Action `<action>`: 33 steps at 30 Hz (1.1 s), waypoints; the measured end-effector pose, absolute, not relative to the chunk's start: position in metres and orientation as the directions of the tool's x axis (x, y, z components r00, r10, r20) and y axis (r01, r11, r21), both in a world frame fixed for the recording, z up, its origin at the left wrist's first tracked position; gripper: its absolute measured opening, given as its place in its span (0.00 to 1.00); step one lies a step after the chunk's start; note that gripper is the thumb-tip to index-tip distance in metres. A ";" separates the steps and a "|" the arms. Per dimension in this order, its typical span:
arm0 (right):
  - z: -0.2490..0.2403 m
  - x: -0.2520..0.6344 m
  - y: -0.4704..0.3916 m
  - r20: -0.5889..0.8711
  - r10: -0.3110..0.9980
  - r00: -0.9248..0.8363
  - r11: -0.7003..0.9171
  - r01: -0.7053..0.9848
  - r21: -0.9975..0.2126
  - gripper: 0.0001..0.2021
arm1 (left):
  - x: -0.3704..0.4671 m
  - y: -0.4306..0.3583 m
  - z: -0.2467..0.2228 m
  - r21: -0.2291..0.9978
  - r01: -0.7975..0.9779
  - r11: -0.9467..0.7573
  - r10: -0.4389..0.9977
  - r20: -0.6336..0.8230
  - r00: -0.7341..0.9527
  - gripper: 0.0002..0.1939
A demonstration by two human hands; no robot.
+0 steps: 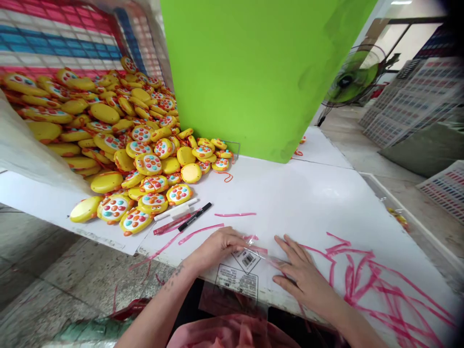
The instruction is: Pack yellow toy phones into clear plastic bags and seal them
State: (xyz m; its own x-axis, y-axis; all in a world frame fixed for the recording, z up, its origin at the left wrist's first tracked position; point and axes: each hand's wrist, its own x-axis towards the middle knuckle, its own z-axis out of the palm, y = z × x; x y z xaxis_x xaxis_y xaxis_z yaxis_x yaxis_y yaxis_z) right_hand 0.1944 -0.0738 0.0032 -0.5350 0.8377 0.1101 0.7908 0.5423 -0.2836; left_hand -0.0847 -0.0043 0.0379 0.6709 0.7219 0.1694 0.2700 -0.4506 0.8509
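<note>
A clear plastic bag (237, 282) with black print and a white barcode label (248, 259) lies over the table's near edge, its lower part hanging toward my body. At its upper edge, the fingers of my left hand (222, 244) are closed together on the plastic. My right hand (299, 270) rests to the right with fingers spread, its fingertips by the bag's other side. Short pink strips (258, 250) show at the bag's top, between the two hands. Beyond my left hand lie a black marker (195, 216), a white pen and a red one (170, 225).
Many yellow toys with coloured buttons (148, 164) spill from a striped basket (58, 36) at the left. A green panel (253, 72) stands across the back. Loose pink strips (377, 285) are tangled at the right. A fan (346, 81) stands beyond the table.
</note>
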 end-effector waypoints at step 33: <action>0.069 -0.003 0.093 0.262 0.555 -0.790 0.828 0.494 -0.265 0.17 | -0.046 -0.039 -0.001 0.285 0.934 -0.213 0.971 0.168 0.170 0.10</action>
